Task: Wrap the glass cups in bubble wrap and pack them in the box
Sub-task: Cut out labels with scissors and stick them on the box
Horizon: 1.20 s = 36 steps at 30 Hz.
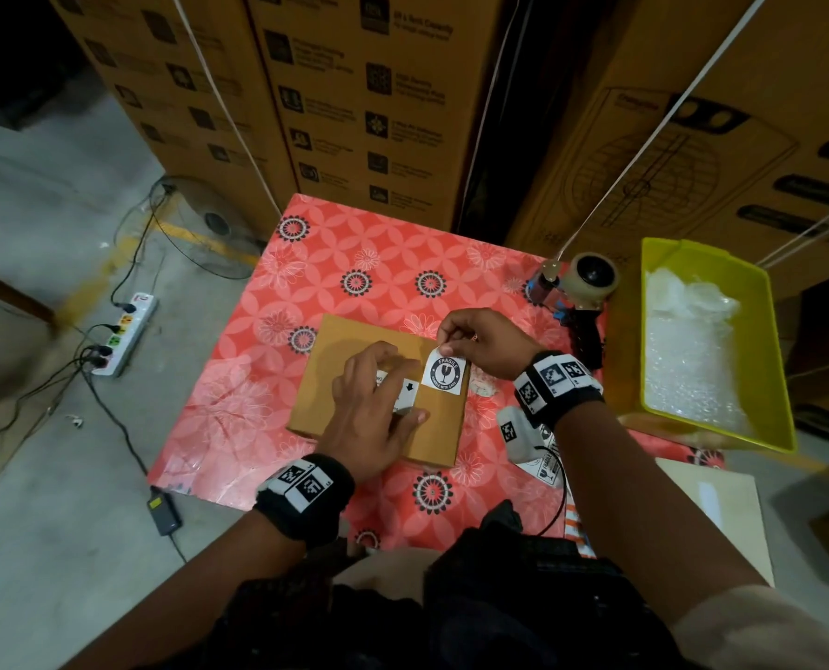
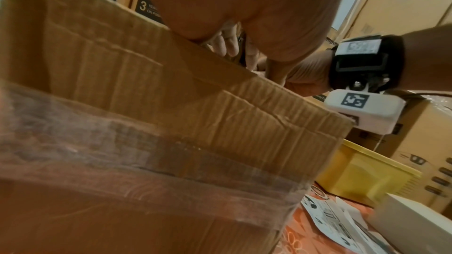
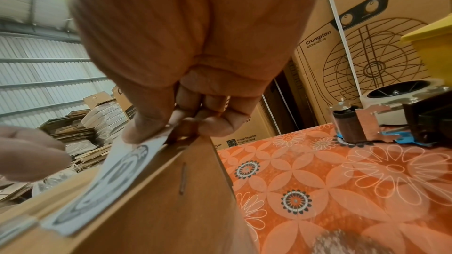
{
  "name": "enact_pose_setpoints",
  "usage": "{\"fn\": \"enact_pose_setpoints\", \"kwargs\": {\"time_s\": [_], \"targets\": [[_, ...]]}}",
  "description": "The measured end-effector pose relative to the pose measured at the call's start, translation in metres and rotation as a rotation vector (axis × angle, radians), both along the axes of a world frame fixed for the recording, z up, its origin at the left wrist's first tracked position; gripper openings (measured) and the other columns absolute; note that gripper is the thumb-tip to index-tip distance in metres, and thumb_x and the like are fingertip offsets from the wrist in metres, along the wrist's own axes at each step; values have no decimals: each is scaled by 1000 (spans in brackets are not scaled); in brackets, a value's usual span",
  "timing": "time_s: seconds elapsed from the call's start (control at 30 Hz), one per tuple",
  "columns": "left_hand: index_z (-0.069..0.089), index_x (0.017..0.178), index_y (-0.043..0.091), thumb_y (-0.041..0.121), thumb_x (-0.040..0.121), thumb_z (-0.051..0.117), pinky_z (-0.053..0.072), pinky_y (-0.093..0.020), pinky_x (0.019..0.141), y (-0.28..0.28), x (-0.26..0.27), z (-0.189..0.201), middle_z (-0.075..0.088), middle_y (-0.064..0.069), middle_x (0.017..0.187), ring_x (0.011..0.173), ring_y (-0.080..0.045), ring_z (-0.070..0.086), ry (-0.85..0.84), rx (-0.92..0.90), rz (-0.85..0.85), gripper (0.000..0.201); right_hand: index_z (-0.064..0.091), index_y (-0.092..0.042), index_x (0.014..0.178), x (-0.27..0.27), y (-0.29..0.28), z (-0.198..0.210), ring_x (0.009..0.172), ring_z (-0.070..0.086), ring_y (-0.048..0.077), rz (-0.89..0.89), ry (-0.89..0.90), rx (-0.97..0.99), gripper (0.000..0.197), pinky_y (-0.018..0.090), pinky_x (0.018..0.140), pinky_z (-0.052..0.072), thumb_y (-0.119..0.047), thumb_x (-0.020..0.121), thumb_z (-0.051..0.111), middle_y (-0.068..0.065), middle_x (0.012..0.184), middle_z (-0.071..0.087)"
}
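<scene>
A closed brown cardboard box [image 1: 349, 350] lies on the red flowered table [image 1: 354, 253]. My left hand [image 1: 378, 403] rests on its top with fingers spread, partly covering a white arrow label [image 1: 408, 386]. My right hand [image 1: 444, 348] pinches the upper edge of a white round-print FRAGILE sticker [image 1: 444, 374], whose lower part lies on the box top near its right edge. The right wrist view shows thumb and fingers [image 3: 181, 128] pinching the sticker [image 3: 110, 177] above the box [image 3: 171, 210]. In the left wrist view the taped box side [image 2: 171, 103] fills the frame. No glass cups are visible.
A yellow tub [image 1: 780, 360] with bubble wrap [image 1: 688, 360] stands at the table's right. A tape dispenser [image 1: 589, 280] sits behind the box on the right. Sticker sheets [image 1: 545, 466] lie under my right wrist. Tall cartons [image 1: 364, 89] wall the back. A power strip [image 1: 125, 333] and cables lie on the floor to the left.
</scene>
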<state>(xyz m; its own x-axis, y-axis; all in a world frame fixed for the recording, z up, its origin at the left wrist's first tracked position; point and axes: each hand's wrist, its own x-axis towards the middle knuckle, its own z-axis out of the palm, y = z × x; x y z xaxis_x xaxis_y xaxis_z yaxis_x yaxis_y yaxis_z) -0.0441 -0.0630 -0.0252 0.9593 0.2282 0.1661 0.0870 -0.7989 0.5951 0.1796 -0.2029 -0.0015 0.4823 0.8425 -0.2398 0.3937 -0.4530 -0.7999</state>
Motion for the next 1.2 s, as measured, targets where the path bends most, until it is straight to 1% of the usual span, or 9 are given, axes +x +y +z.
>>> {"fn": "enact_pose_setpoints", "kwargs": {"time_s": [0.13, 0.3, 0.47, 0.63, 0.73, 0.83, 0.93, 1.03, 1.2], "targets": [[60, 142, 20, 42, 102, 65, 36, -44, 89, -7, 3, 5, 46, -4, 146, 136, -24, 44, 8, 79, -87, 46, 70, -12, 93, -4, -3, 0, 76, 61, 2, -8, -19, 13, 4, 29, 74, 54, -12, 96, 73, 1, 85, 71], [53, 149, 21, 44, 108, 52, 31, -51, 106, -15, 1, 0, 44, 4, 157, 155, -16, 28, 77, 185, -198, 47, 69, -16, 93, -7, -4, -1, 78, 62, 6, -4, -46, 17, 5, 33, 76, 54, -12, 96, 71, -2, 86, 71], [38, 162, 18, 52, 112, 33, 19, -47, 122, -18, 0, -5, 27, 4, 174, 164, -10, 4, 159, 255, -256, 61, 68, -21, 96, -11, -4, 3, 84, 66, 15, 21, -113, -30, 6, 43, 80, 56, -15, 98, 68, -2, 88, 70], [25, 168, 17, 56, 112, 25, 16, -49, 126, -20, -1, -5, 11, 2, 178, 164, -11, -2, 223, 303, -285, 68, 67, -26, 98, -20, -6, 7, 83, 62, 11, 44, -262, -38, 7, 48, 76, 57, -21, 96, 71, -11, 89, 67], [24, 168, 15, 54, 111, 23, 15, -50, 126, -19, -1, -4, 9, 1, 178, 164, -12, 1, 230, 329, -301, 69, 68, -30, 116, -31, -11, 4, 99, 60, 16, -21, -466, -52, 27, 46, 84, 57, -30, 90, 78, -8, 108, 69], [27, 167, 13, 55, 110, 24, 13, -50, 127, -18, 0, -3, 12, -1, 177, 164, -14, 3, 237, 349, -324, 71, 48, -28, 152, -41, -21, -2, 133, 51, 22, -165, -578, -66, 73, 40, 106, 48, -35, 88, 83, -1, 150, 52], [24, 168, 12, 58, 109, 23, 13, -51, 127, -16, 1, 1, 12, -2, 177, 165, -16, 1, 262, 384, -347, 75, 50, -19, 152, -58, -37, -9, 142, 48, 23, -313, -561, 59, 55, 48, 116, 45, -27, 100, 69, 4, 155, 52], [16, 169, 10, 65, 108, 19, 10, -52, 128, -16, 7, 4, 6, -5, 178, 165, -17, -3, 316, 406, -356, 83, 51, -15, 152, -90, -53, -21, 146, 47, 23, -300, -546, 102, 45, 49, 121, 39, -23, 108, 52, 5, 157, 53], [10, 169, 8, 75, 102, 15, 5, -57, 127, -10, 27, 9, 3, -7, 178, 165, -21, -7, 372, 495, -376, 95, 38, -17, 161, -132, -63, -42, 159, 23, 21, -168, -725, -210, 57, 51, 116, 33, -31, 106, 33, -3, 168, 38]]}}
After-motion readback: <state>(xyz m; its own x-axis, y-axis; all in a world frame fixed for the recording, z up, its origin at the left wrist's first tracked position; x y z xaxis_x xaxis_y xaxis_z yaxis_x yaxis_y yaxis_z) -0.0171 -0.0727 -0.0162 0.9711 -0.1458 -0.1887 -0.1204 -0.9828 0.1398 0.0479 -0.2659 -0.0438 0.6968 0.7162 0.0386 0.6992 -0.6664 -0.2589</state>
